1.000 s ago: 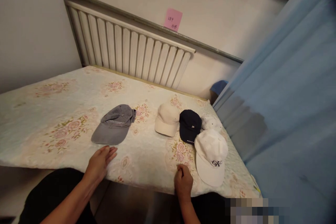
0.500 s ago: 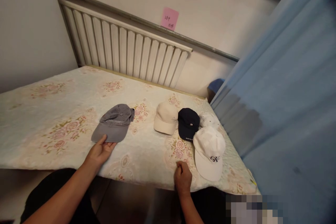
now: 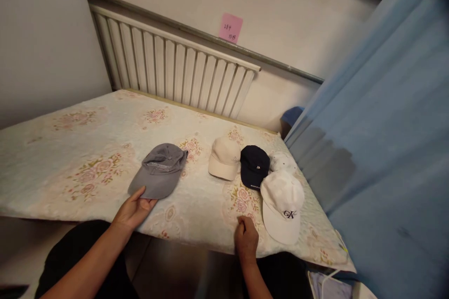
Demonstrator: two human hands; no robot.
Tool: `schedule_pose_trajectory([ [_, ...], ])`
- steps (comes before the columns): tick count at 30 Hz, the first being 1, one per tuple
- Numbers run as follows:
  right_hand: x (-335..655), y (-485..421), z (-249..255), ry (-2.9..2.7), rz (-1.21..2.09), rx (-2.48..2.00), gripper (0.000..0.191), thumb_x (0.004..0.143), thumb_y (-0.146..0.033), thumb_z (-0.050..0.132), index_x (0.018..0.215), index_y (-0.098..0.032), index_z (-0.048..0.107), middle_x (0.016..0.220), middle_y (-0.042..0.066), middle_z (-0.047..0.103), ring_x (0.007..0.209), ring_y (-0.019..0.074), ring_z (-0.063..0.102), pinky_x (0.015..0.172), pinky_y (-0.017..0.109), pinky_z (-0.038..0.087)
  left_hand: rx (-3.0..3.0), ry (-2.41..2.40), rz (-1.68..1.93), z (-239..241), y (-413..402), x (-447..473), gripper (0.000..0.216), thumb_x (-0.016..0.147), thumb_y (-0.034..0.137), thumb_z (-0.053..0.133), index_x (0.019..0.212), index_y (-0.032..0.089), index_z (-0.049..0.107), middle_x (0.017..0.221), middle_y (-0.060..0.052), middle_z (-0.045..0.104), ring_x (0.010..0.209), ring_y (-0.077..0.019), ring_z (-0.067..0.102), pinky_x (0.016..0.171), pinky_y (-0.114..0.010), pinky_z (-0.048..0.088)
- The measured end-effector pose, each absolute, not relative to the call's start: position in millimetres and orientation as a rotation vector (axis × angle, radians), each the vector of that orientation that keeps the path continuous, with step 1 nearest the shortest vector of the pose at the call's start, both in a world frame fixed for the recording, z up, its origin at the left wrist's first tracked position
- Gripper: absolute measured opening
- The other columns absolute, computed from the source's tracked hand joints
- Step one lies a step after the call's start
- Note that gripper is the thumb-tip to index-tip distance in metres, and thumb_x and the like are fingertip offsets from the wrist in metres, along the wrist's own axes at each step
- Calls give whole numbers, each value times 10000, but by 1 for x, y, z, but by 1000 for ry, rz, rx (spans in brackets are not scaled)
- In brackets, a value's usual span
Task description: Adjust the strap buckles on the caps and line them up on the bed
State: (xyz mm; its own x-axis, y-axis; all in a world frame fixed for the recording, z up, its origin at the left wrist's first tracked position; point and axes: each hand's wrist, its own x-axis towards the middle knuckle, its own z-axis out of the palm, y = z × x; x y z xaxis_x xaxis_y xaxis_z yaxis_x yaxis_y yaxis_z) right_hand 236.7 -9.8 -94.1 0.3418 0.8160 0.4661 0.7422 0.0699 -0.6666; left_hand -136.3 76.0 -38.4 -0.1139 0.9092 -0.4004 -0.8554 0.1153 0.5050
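Note:
My left hand (image 3: 135, 210) grips the brim of a grey baseball cap (image 3: 161, 170), thumb on top and fingers underneath. The cap's crown faces up over the bed. My right hand (image 3: 247, 239) rests closed at the bed's front edge, its fingers curled in; what they hold, if anything, is hidden. Beyond it sit a beige cap (image 3: 224, 158) and a black cap (image 3: 254, 166), side by side. A white cap (image 3: 282, 203) with dark letters lies to the right of my right hand, partly covering another pale cap (image 3: 282, 161).
The caps are on a bed with a floral cover (image 3: 105, 140). A radiator (image 3: 175, 67) runs along the wall behind, below a pink note (image 3: 230, 28). A blue curtain (image 3: 379, 149) hangs on the right, with a blue item (image 3: 292, 115) beside it. My knees are under the front edge.
The grey cap has shifted slightly right and nearer to me with my left hand, and looks a little turned. My right hand stays in place. The view has moved slightly.

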Motion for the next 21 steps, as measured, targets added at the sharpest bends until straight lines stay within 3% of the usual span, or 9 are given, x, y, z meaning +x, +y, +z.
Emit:
schedule_pose_trajectory([
  [8,236,-10,-93,-1372,156,-1677,242,776,-171,425,818,-180,663,804,71,679,794,210,621,776,315,460,138,813,1421,-4,41,-117,464,798,8,453,1227,137,577,960,-104,736,854,-227,710,868,-445,562],
  [13,235,-9,-85,-1300,204,-1684,229,756,-184,433,767,-188,662,780,64,686,773,211,625,764,316,458,209,816,1400,13,29,-103,467,758,-9,484,1179,151,608,930,-79,738,835,-240,712,830,-420,576],
  [19,211,-7,-67,-1262,356,-1643,238,789,-210,419,740,-187,651,620,17,675,564,176,612,568,272,479,315,816,1364,18,18,-88,419,699,27,607,1091,170,649,910,-51,742,879,-248,693,785,-355,573],
  [21,191,-11,-54,-1299,417,-1598,230,803,-217,442,819,-184,669,677,22,701,587,169,638,567,263,502,366,818,1348,20,13,-81,424,657,69,688,1064,187,661,919,-33,741,878,-248,685,749,-318,566],
])
